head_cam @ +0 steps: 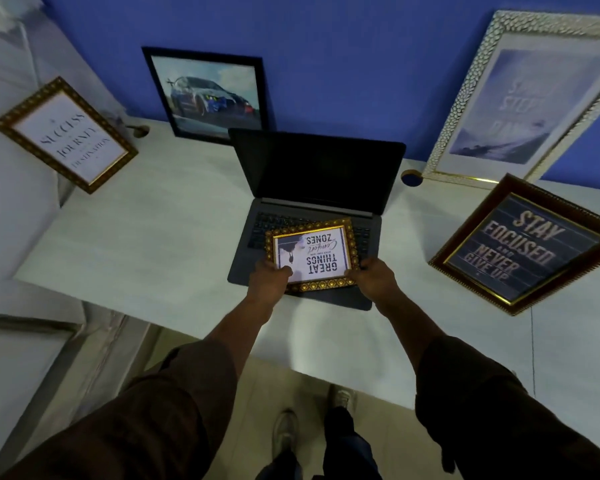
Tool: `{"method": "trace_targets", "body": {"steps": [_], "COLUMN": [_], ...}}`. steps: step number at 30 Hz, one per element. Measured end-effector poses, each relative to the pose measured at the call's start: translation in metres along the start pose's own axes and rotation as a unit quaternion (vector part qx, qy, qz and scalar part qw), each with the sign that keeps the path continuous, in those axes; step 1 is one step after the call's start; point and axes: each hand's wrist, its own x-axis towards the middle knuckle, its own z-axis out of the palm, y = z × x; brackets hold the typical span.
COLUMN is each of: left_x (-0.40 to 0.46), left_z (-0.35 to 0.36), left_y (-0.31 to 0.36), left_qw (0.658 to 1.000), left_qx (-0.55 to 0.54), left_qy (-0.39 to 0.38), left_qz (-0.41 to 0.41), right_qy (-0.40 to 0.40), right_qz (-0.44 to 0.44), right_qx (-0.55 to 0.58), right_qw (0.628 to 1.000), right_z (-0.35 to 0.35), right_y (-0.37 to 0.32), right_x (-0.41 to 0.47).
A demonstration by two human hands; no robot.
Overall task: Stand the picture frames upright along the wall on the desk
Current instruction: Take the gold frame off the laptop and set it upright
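Small gold frame [311,255], print upside down, lies on the laptop [312,216] keyboard, left hand [269,278] and right hand [374,277] each in closed grip on its near corners; advisable: lift level, turn upright, lean against wall beyond laptop.

An open dark laptop [312,216] — screen black — and pale floor tiles [250,403] below.

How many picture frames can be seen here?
5: the car frame and white frame at the wall, the Success frame left, the Stay Focused frame right, the held frame over the laptop.
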Motion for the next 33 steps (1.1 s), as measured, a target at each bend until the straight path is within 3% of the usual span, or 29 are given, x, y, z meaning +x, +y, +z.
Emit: {"method": "trace_targets", "body": {"steps": [4,7,11,14,16,19,23,25,28,30,33], "left_x": [0.000,-0.003,-0.024,-0.037,-0.044,-0.058,-0.075,-0.078,-0.079,-0.078,-0.075], "left_z": [-0.003,-0.013,-0.046,-0.084,-0.109,-0.149,-0.206,-0.233,-0.273,-0.297,-0.327], "left_y": [0.009,0.017,0.045,0.062,0.070,0.073,0.055,0.046,0.031,0.018,-0.005], "left_qw": [0.999,0.996,0.969,0.926,0.903,0.881,0.816,0.849,0.951,0.976,0.980], "left_qx": [-0.022,0.030,0.146,0.205,0.256,0.357,0.475,0.412,0.182,0.055,-0.106], "left_qy": [0.018,0.076,0.170,0.208,0.189,0.111,0.117,0.095,0.043,0.034,0.035], "left_qz": [-0.040,-0.033,0.100,0.241,0.287,0.290,0.309,0.318,0.248,0.208,0.162], "right_qy": [-0.112,-0.168,-0.223,-0.251,-0.265,-0.251,-0.239,-0.221,-0.186,-0.171,-0.130], "right_qz": [-0.008,-0.062,-0.123,-0.182,-0.223,-0.301,-0.345,-0.364,-0.389,-0.397,-0.414], "right_qx": [0.115,0.110,0.040,-0.026,-0.062,-0.150,-0.211,-0.213,-0.187,-0.162,-0.155], "right_qw": [0.987,0.978,0.966,0.950,0.936,0.908,0.883,0.880,0.883,0.887,0.888], "right_z": [-0.005,-0.008,-0.006,0.002,0.009,0.027,0.072,0.098,0.135,0.154,0.169], "right_y": [-0.001,-0.012,-0.049,-0.092,-0.121,-0.168,-0.223,-0.246,-0.271,-0.280,-0.285], "right_x": [0.012,0.010,-0.003,-0.019,-0.030,-0.047,-0.077,-0.095,-0.116,-0.125,-0.126]}}
